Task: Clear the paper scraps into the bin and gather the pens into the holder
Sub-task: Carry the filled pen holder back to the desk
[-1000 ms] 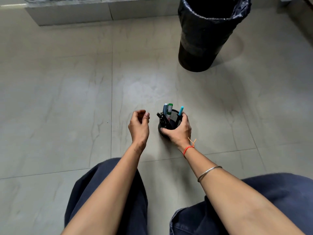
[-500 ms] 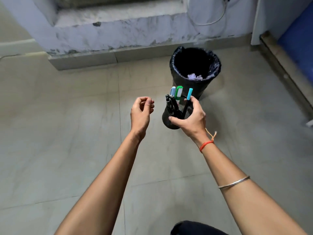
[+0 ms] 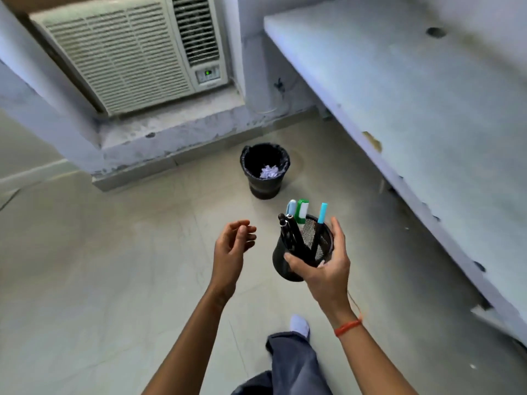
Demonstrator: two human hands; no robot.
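While the right hand (image 3: 325,272) grips a black wire-mesh pen holder (image 3: 281,266), fingers (image 3: 338,235) curled round its wall, the empty left hand (image 3: 231,249) hangs loosely curled beside it. Beyond, white paper scraps (image 3: 269,171) lie in the black lined bin (image 3: 245,163). Tilting could spill the coloured pens (image 3: 301,213); the grey bench (image 3: 413,124) edge crowds the right, open tiled floor (image 3: 114,266) lies left.

My right hand (image 3: 325,272) covers the near side of the holder (image 3: 281,259), whose wall hides the lower ends of the pens (image 3: 301,213); the blurred green-capped one may be a marker. The paper scraps (image 3: 269,171) in the bin (image 3: 265,191) are too small to count. My forearms (image 3: 194,352) run off the bottom edge, the worktop (image 3: 413,109) off the right.
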